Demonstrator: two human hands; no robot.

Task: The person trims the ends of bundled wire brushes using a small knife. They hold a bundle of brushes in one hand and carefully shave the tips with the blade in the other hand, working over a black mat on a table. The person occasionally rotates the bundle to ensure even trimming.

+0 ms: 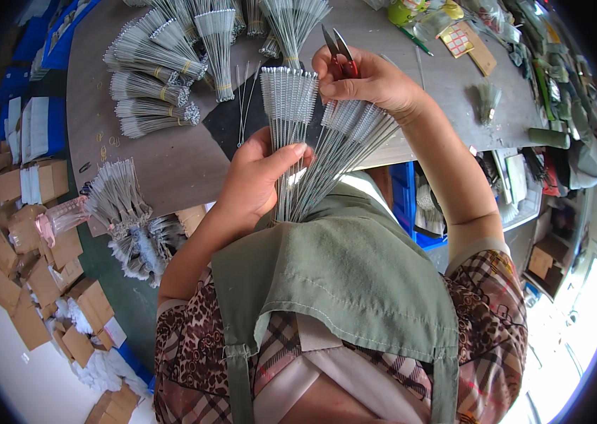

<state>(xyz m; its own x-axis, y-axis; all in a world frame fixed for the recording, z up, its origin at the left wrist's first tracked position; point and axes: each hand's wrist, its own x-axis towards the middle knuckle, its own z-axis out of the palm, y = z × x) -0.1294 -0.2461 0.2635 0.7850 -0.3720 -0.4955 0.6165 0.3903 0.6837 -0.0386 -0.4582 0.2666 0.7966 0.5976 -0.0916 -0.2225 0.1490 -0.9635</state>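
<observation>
Thin wire brushes with white bristle heads (288,95) stand upright in a bundle in my left hand (259,169), whose fingers and thumb wrap round their stems. A second group of brushes (356,131) fans out to the right beside them, its stems leaning toward my lap. My right hand (376,81) is closed round a pair of scissors (341,51) with red handles, the blades parted and pointing away from me. Its thumb and fingertips are close to the brush heads; whether they pinch one is hidden. Some loose brushes (244,102) lie on the dark mat just beyond my left hand.
Several tied brush bundles (153,78) are heaped on the table (171,159) at the far left, more (215,49) at the back. Another bundle (129,198) sits off the table's left edge. At right are a green pen (416,41) and a small brush bundle (487,102). Cardboard boxes (37,275) are piled left.
</observation>
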